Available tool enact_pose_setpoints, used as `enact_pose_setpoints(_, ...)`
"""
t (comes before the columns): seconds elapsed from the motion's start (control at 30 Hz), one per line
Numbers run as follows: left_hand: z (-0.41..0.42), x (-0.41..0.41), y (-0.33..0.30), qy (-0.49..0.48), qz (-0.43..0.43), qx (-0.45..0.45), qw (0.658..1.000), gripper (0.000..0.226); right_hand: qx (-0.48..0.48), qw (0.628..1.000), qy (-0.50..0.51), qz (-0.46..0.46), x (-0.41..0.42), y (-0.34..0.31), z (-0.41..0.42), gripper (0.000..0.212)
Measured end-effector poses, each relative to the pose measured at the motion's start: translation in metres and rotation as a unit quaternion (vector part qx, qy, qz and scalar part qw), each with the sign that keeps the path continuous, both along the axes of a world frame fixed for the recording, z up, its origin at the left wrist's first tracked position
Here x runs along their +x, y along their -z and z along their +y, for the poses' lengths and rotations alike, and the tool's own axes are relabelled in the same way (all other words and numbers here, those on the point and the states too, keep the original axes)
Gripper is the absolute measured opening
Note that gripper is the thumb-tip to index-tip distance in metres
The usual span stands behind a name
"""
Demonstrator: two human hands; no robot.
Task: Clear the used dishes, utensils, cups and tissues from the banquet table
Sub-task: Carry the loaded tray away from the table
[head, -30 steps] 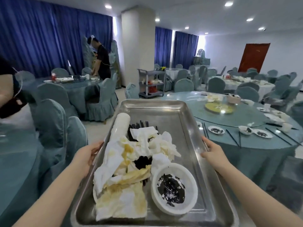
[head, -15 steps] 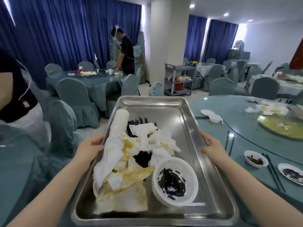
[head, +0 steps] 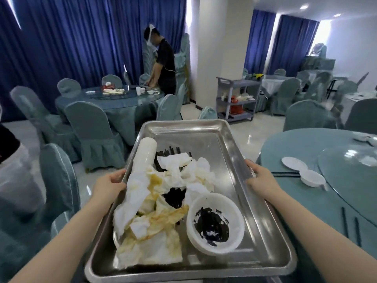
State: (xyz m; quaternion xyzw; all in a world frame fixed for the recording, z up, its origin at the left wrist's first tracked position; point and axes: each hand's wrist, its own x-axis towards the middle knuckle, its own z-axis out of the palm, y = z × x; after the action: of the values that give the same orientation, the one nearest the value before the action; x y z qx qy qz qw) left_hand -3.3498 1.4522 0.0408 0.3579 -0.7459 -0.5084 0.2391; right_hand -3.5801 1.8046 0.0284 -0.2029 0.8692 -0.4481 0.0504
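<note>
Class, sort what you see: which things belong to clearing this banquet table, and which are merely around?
Belonging: steel tray held by left hand and right hand; stained white tissues; sauce-smeared white bowl; black chopsticks; white plates on table.

Around: grey cart; covered chairs; blue curtains.

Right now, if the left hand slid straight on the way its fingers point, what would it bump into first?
The left hand grips the tray rim, fingers pointing inward across it. Going straight on, it would probably meet the stained tissues first, just inside the rim.

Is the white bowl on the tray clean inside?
No, the white bowl on the metal tray has dark, almost black sauce smeared across its bottom.
</note>
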Motion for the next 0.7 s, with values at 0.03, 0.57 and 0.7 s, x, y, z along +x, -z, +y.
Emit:
enact_pose_setpoints(0.03,-0.013,-0.021,-0.003,-0.003,-0.003,-0.008,1.0,0.054,0.002,1.0,-0.008,0.002,-0.022,0.001,-0.015,0.079)
enact_pose_setpoints(0.57,-0.191,-0.298,0.028,0.054,-0.002,0.044,0.998,0.054,-0.017,0.999,0.002,-0.032,-0.286,0.027,-0.193,0.078)
enact_pose_setpoints(0.7,-0.269,-0.384,0.04,0.055,0.002,0.057,0.997,0.059,-0.019,0.999,0.018,-0.03,-0.352,0.031,-0.259,0.068)
